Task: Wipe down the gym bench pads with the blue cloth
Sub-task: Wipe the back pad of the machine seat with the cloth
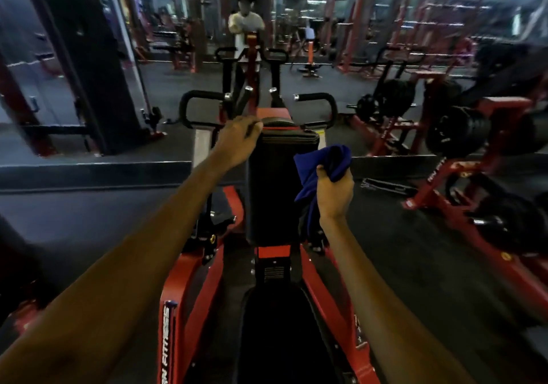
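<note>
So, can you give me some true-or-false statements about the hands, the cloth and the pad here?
The right hand grips the blue cloth. True.
The left hand holds a spray bottle. False: it grips the top corner of the black pad.
The cloth lies spread flat on the seat. False: it is bunched in the right hand, beside the pad's right edge.
The machine's frame is red. True.
Weight plates sit off to the right. True.
</note>
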The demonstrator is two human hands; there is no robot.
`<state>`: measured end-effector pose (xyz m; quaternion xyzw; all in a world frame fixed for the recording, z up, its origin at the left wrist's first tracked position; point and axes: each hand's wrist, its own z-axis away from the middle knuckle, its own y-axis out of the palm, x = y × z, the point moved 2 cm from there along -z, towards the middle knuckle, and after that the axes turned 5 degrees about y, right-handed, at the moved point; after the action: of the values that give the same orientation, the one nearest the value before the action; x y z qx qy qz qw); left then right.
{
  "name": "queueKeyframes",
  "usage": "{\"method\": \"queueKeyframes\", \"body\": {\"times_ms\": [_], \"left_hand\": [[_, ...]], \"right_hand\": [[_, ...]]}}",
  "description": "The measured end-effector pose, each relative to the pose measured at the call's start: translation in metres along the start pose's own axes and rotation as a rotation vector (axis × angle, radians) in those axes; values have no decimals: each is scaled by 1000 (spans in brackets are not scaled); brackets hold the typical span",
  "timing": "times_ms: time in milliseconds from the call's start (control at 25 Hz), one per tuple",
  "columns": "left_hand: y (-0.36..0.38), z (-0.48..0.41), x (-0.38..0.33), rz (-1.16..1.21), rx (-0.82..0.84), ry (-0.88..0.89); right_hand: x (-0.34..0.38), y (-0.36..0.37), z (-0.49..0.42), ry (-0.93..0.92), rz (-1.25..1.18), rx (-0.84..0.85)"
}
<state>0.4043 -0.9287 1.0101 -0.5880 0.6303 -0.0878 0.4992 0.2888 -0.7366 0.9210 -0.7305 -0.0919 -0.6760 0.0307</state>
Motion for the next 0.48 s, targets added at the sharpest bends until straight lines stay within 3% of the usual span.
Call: {"method": "queueKeyframes", "body": {"times_ms": [120,240,320,480], "left_hand": [[0,-17,12,1,157,148],[-2,-26,26,90,196,268],[-7,-30,30,148,232,304],[-8,-38,33,155,291,408]], "right_hand": [[3,2,13,22,-96,-202],[12,13,31,-125,-133,-374],[16,38,44,-250,-6,-373],[3,99,62,-330,372,-174]]}}
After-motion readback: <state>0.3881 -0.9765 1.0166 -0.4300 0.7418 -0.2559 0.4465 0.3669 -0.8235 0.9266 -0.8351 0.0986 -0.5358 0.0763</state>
